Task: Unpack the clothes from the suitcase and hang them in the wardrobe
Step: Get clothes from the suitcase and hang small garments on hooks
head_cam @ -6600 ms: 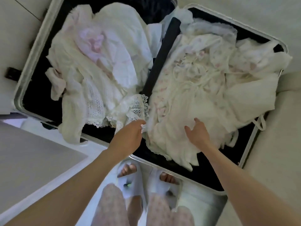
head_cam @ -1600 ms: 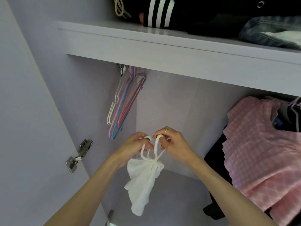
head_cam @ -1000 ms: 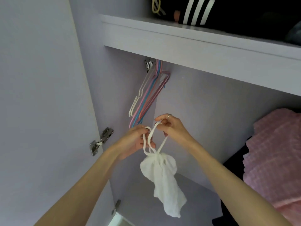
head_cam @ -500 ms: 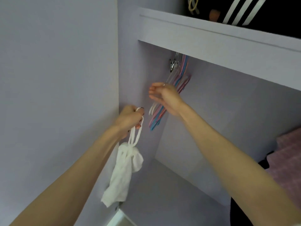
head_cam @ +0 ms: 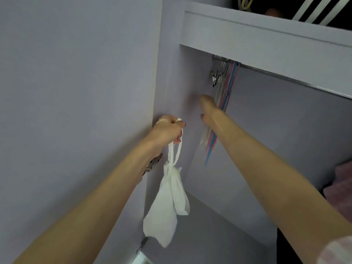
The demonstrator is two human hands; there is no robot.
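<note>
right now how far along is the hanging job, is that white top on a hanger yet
Not yet. Done: the white garment is out of the suitcase and at the wardrobe, where a pink garment already sits at the right edge. In hand: the left hand grips the white garment's straps while the right hand reaches the bunch of hangers on the rail. Left: take a hanger, put the garment on it, hang it up.

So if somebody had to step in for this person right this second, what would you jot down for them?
Left hand: grips the straps of a small white garment, which hangs free below the fist.
Right hand: reaching at the bunch of empty hangers on the wardrobe rail; blurred, grip unclear.
Done: one garment brought to the wardrobe.
Left: take a hanger, put the garment on it, hang it on the rail. The suitcase is out of view.
</note>
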